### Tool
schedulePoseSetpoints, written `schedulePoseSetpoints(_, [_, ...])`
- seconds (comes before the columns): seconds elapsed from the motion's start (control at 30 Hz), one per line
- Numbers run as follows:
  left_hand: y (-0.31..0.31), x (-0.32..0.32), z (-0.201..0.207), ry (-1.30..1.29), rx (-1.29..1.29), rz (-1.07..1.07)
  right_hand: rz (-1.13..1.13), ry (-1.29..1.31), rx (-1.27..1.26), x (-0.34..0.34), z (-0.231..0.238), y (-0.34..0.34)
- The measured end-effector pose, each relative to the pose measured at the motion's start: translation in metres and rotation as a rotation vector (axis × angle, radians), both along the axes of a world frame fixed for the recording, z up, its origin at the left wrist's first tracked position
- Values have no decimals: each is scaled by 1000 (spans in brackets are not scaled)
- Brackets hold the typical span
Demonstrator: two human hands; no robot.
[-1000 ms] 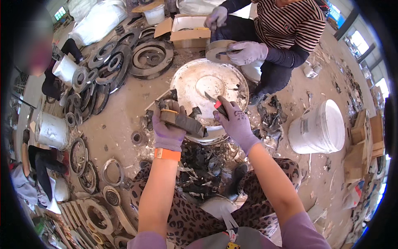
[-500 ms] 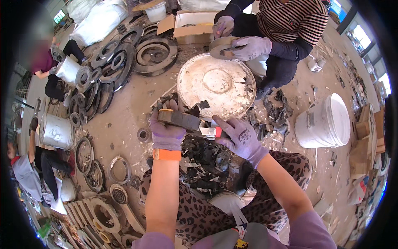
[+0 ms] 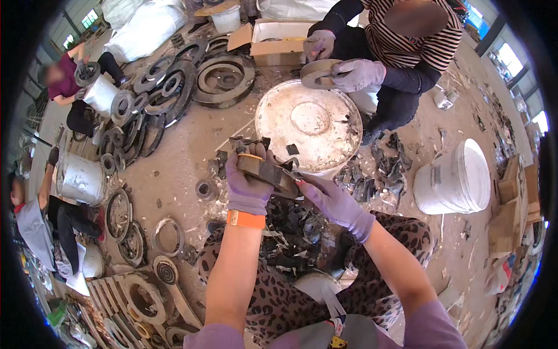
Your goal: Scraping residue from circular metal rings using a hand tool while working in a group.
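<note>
Above a heap of black scraps point(image 3: 296, 238) between leopard-print trouser legs point(image 3: 407, 238), holding a thick, curved dark piece point(image 3: 270, 176) in the left grip point(image 3: 247, 185), purple-gloved and wrapped firmly about the left part of it. Near the upper left end of the dark piece, showing a short yellow-orange strip. Just below the glove, wearing an orange wristband point(image 3: 246, 219).

With the right grip point(image 3: 340, 205), also purple-gloved, clasping a knife point(image 3: 300, 181), mostly hidden by the fingers apart from a bit of red right beside the right end of the dark piece. Unable to tell of any contact between blade and piece.

Past both gloves, facing a round pale lid point(image 3: 279, 122) speckled with dark bits. On the floor left of the left grip, seeing a small grey ring point(image 3: 204, 189); well apart to the right, a white bucket point(image 3: 450, 180). Across the lid, facing a co-worker point(image 3: 401, 70) in a striped top, with a flat grey disc point(image 3: 310, 77) in a gloved hand. Farther left, seeing a spread of dark rings point(image 3: 174, 87) on the floor.
</note>
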State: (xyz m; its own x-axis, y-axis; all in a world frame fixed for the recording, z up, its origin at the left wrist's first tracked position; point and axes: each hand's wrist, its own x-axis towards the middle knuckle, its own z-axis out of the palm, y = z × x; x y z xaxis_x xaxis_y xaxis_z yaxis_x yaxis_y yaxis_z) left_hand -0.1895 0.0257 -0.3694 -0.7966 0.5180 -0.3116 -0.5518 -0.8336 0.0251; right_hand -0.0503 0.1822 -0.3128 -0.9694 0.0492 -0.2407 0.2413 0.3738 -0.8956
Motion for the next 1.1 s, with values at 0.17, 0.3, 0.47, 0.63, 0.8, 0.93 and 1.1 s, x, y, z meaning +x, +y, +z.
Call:
schedulePoseSetpoints(0.17, [7,2,-2,-174,-188,64,166,299,947,-11,24,3])
schedulePoseSetpoints(0.3, [8,6,8,-244,-163,36,203,421,1015,-4,18,17])
schedulePoseSetpoints(0.47, [8,12,14,-234,-196,76,253,352,1052,2,29,10])
schedulePoseSetpoints(0.63, [13,8,8,-208,-189,99,191,393,995,-8,25,-1])
schedulePoseSetpoints(0.8, [-4,-1,4,-165,-252,109,4,-261,-278,-14,32,17])
schedulePoseSetpoints(0.93, [-6,1,-2,37,-146,137,47,247,931,-41,7,52])
schedulePoseSetpoints(1.1, [19,11,-14,-181,-98,175,1,136,1377,-91,-27,67])
